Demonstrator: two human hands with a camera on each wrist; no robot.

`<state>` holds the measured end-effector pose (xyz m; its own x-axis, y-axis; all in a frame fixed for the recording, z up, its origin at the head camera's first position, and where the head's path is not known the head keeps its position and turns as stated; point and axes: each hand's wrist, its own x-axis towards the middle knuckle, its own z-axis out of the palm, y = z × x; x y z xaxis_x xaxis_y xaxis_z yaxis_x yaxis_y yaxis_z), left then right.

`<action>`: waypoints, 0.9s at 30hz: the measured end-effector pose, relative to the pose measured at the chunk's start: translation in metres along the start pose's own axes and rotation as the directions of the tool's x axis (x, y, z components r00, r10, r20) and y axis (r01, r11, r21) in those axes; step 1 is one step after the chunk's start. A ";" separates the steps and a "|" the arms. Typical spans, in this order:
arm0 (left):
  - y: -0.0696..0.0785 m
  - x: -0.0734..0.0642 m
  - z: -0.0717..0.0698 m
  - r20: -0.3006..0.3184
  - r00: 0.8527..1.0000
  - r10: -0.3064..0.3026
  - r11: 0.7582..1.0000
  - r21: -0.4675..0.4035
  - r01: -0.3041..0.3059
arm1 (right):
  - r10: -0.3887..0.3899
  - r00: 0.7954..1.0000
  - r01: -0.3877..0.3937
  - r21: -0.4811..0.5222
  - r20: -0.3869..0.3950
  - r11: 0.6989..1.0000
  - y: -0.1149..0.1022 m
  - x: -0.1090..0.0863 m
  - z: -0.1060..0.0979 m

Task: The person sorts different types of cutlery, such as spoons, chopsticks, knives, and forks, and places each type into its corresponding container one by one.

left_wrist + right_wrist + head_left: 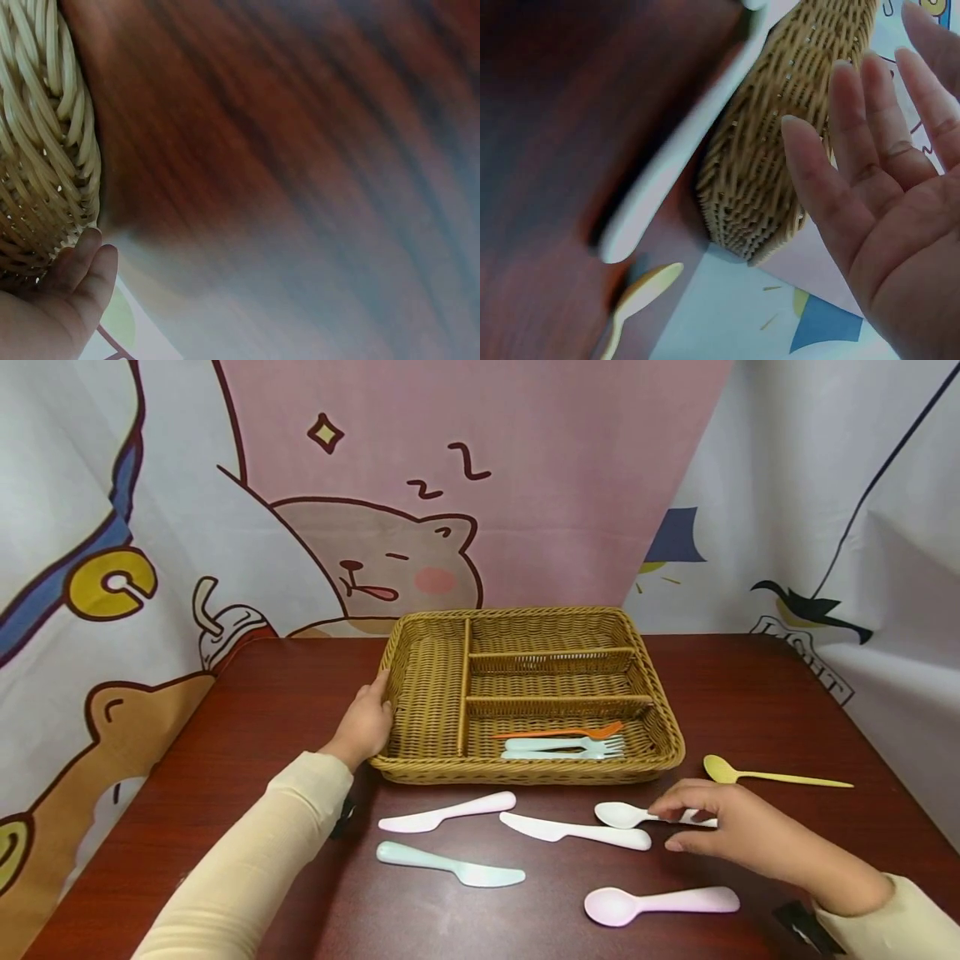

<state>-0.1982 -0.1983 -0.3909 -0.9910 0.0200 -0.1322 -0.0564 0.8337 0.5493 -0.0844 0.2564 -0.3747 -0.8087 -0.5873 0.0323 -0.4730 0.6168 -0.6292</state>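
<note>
My left hand (363, 722) rests against the left side of a wicker cutlery basket (461, 768); in the left wrist view its fingers (94, 277) lie fairly straight along the woven wall. My right hand (742, 827) hovers over the handle of a white spoon (618, 815), fingers loosely bent and thumb apart. Seen from the right wrist, the palm (915, 240) holds nothing, with a white handle (675, 150) beyond it on the table. An orange fork (555, 733) and pale blue forks (547, 744) lie in the basket's front compartment.
On the dark red table (285, 693) lie a pink knife (450, 812), a white knife (577, 832), a pale green knife (453, 865), a pink spoon (660, 903) and a yellow spoon (780, 777). Behind the basket hangs a printed cartoon curtain (562, 485).
</note>
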 end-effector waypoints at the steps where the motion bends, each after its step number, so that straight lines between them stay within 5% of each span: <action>1: 0.000 0.000 0.000 -0.001 1.000 0.000 1.000 0.000 0.000 | -0.028 1.000 0.028 0.006 0.010 1.000 0.002 -0.002 0.001; 4: -0.001 0.000 0.000 -0.002 1.000 -0.006 1.000 -0.001 0.006 | -0.084 0.994 0.082 0.028 0.072 0.996 0.009 -0.006 0.003; 11: -0.001 0.000 0.000 -0.003 1.000 -0.008 1.000 0.010 0.008 | -0.096 0.971 0.074 0.106 0.217 0.992 0.023 -0.018 0.011; 20: -0.001 0.001 0.000 -0.003 1.000 -0.003 1.000 0.013 0.003 | -0.161 0.970 0.146 0.093 0.180 0.985 0.030 -0.032 0.022; 27: 0.000 0.001 0.001 -0.010 1.000 0.006 1.000 0.020 -0.006 | -0.138 0.967 0.123 0.083 0.215 0.989 0.031 -0.038 0.021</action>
<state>-0.1988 -0.1982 -0.3917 -0.9925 0.0199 -0.1207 -0.0480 0.8443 0.5337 -0.0606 0.2868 -0.4114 -0.6412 -0.7658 -0.0486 -0.5382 0.4940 -0.6829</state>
